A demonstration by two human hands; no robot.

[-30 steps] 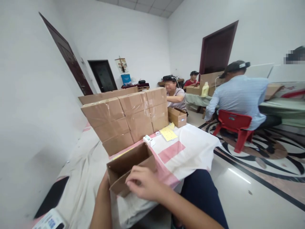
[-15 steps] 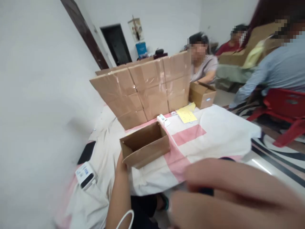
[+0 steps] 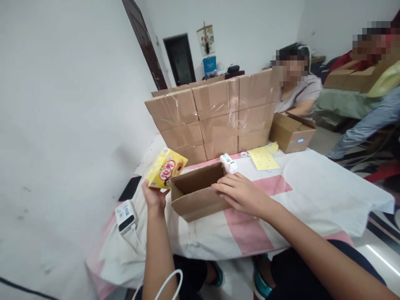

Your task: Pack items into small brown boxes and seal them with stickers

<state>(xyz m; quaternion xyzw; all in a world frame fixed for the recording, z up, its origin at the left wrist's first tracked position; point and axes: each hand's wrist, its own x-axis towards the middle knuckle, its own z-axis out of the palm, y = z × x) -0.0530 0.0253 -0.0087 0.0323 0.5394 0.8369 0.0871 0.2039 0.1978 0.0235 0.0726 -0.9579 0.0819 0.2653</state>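
Observation:
My left hand (image 3: 155,195) holds a yellow printed packet box (image 3: 166,168) from below, tilted beside the left end of an open-topped cardboard box (image 3: 200,204). The cardboard box stands upright on the cloth, and the visible part of its inside is bare brown card. At its right end, my right hand (image 3: 239,192) is closed over the near rim, fingers hooked over the edge. Part of the right end is hidden behind that hand.
Taped cardboard panels (image 3: 218,121) stand across the table's back. A white device (image 3: 229,162), yellow paper (image 3: 264,158) and another carton (image 3: 293,132) lie beyond. At left are a black phone (image 3: 130,188) and a white cabled device (image 3: 126,216). A person sits behind the carton.
The yellow box has come into view in my left hand, which was low by the cardboard box's left end. My right hand has moved from close to the camera onto the rim.

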